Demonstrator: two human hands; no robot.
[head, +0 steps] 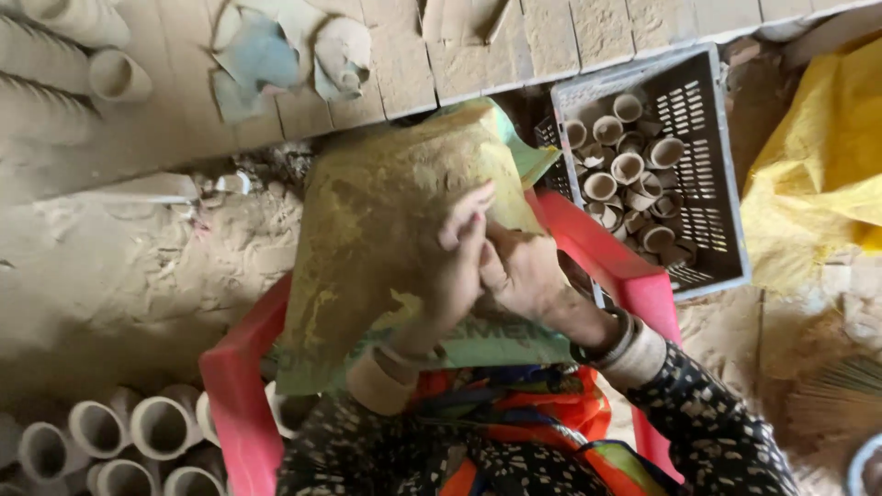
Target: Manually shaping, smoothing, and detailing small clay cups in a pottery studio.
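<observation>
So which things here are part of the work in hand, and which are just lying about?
In use:
left hand
right hand
dusty sack on the lap
red chair

Lying about:
crate of small clay cups
clay pots
yellow sheet
torn paper

A grey slotted crate (pixel 707 174) of small clay cups (pixel 627 168) sits upper right, beside a yellow sack (pixel 822 165); larger clay cups (pixel 138 432) lie lower left on the dusty floor (pixel 110 276).
</observation>
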